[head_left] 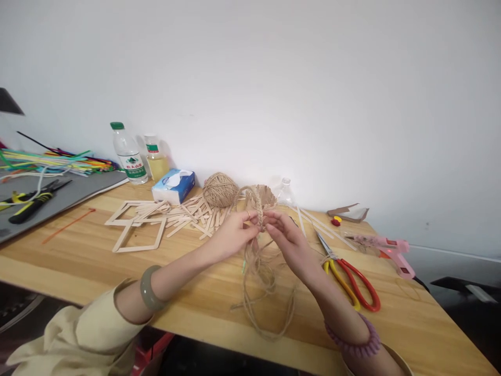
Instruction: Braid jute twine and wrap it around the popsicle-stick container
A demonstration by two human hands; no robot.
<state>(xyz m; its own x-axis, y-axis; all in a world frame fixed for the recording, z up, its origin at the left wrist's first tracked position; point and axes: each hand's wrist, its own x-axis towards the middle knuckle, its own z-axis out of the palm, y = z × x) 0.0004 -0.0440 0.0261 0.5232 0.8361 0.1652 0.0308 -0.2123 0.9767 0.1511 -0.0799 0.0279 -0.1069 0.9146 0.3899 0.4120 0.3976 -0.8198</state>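
Note:
Between my two hands, above the wooden table, is a braided jute cord (258, 201) bent into a loop at its top. My left hand (236, 232) pinches the braid from the left with thumb and fingers. From the right, the fingertips of my right hand (285, 237) close on the same braid. Below my hands, loose jute strands (256, 292) hang down and trail over the table toward its front edge. A ball of jute twine (219, 190) lies just behind my left hand.
Scissors (348, 277) with red and yellow handles and a pink glue gun (391, 250) lie at right. Popsicle sticks (195, 211), stick frames (136, 235), a tissue pack (173, 186) and a water bottle (129, 156) are at left. Pliers (33, 203) rest on a grey mat (84, 190).

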